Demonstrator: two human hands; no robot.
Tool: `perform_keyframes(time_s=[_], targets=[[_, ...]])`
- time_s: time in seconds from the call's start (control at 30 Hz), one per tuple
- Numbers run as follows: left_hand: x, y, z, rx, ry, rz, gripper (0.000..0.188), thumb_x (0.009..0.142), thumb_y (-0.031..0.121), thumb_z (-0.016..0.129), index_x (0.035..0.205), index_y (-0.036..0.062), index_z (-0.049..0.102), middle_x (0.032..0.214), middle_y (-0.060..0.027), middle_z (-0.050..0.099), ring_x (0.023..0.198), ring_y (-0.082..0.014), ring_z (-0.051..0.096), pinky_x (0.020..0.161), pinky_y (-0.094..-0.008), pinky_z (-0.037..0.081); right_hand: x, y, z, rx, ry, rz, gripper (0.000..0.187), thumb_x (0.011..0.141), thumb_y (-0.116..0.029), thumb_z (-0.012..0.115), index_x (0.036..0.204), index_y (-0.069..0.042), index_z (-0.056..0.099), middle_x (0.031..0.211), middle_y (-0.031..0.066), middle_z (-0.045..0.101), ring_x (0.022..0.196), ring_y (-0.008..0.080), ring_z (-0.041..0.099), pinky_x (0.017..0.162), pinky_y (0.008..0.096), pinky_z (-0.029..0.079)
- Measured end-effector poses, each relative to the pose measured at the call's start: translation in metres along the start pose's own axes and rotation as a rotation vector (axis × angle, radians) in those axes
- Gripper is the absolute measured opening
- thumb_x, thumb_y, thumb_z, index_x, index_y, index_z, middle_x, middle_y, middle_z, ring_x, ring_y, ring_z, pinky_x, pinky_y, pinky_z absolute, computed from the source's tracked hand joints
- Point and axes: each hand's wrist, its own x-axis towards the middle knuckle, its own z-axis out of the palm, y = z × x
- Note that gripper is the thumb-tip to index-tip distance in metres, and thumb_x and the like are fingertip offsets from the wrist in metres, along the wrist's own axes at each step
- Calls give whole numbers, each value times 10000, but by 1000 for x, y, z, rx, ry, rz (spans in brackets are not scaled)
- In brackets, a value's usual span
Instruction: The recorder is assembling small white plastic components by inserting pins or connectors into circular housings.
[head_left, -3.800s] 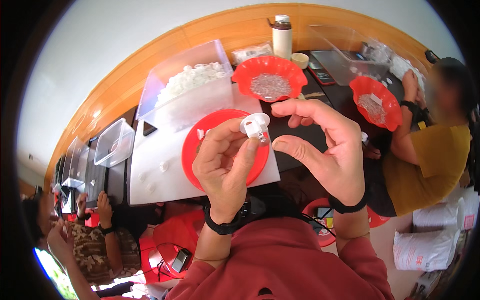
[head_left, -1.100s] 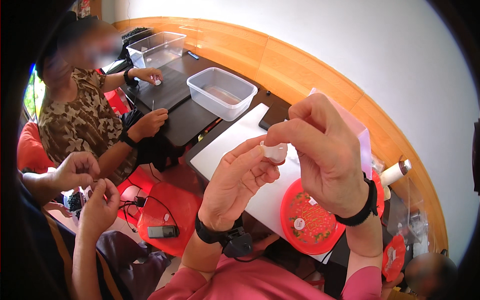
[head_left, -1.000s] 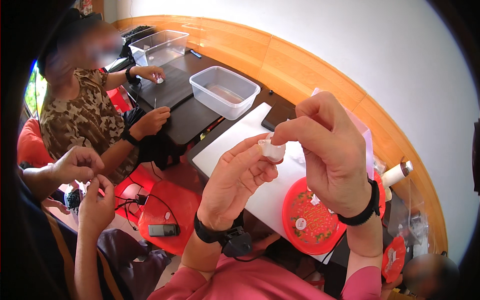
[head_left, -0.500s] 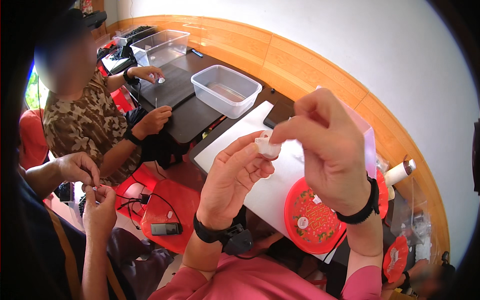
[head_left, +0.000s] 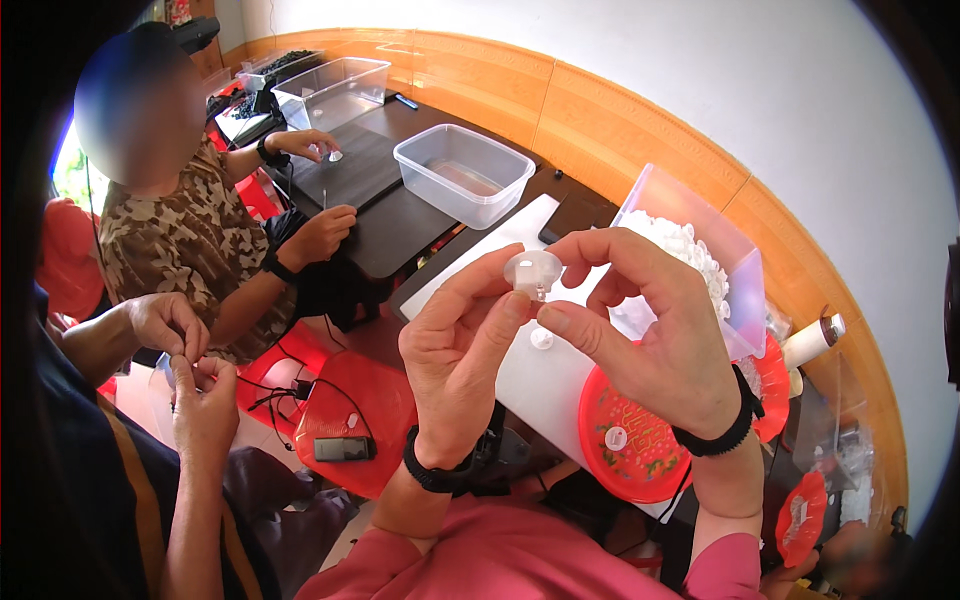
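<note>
A small white plastic part (head_left: 533,272) with a round, translucent cap is held up in front of me. My left hand (head_left: 462,335) pinches it between thumb and fingers from the left. My right hand (head_left: 655,335) is curved around its right side, thumb and forefinger close to its lower edge; whether they press on it I cannot tell. Below, a similar white round piece (head_left: 541,339) lies on the white sheet (head_left: 520,378). Another white disc (head_left: 615,438) lies in the red patterned tray (head_left: 640,478) under my right wrist.
A clear bin of white parts (head_left: 690,262) stands at the right by the wall. An empty clear container (head_left: 463,178) sits on the dark table ahead. Two co-workers' hands (head_left: 205,385) (head_left: 325,232) work at the left. A red stool (head_left: 350,400) holds a dark device.
My right hand has come down from above the part to its right side, uncovering the bin of white parts. The part has turned so its round cap is on top.
</note>
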Motion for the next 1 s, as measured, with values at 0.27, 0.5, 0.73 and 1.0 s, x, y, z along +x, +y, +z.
perform_keyframes(time_s=[0.27, 0.5, 0.73, 1.0], targets=[[-2, -2, 2, 32, 11, 24, 327, 885, -28, 609, 1207, -60, 566, 1040, -96, 656, 936, -112, 619, 799, -215, 482, -2, 3, 2, 12, 38, -25, 257, 798, -178, 747, 969, -19, 641, 785, 51, 586, 535, 107, 506, 493, 236, 408], [-6, -6, 0, 61, 23, 37, 319, 879, -37, 609, 1197, -46, 586, 1012, -78, 653, 921, -101, 609, 791, -215, 477, -8, 3, 3, 41, 25, 40, 245, 786, -106, 744, 988, -8, 646, 812, 29, 612, 660, 91, 546, 595, 224, 446], [-10, -13, 4, 172, 22, 76, 306, 877, -34, 610, 1182, -50, 594, 990, -67, 652, 904, -103, 607, 795, -221, 476, -16, 13, 3, 6, 58, -20, 256, 808, -159, 728, 995, -9, 640, 782, 67, 595, 552, 126, 537, 520, 256, 438], [15, -49, -46, 237, 34, -296, 256, 902, 97, 601, 1120, -34, 628, 960, -78, 683, 787, -111, 634, 705, -219, 468, -39, 30, -20, 14, 191, 144, 409, 760, -213, 779, 1082, -8, 630, 866, 72, 599, 607, 107, 539, 555, 236, 446]])
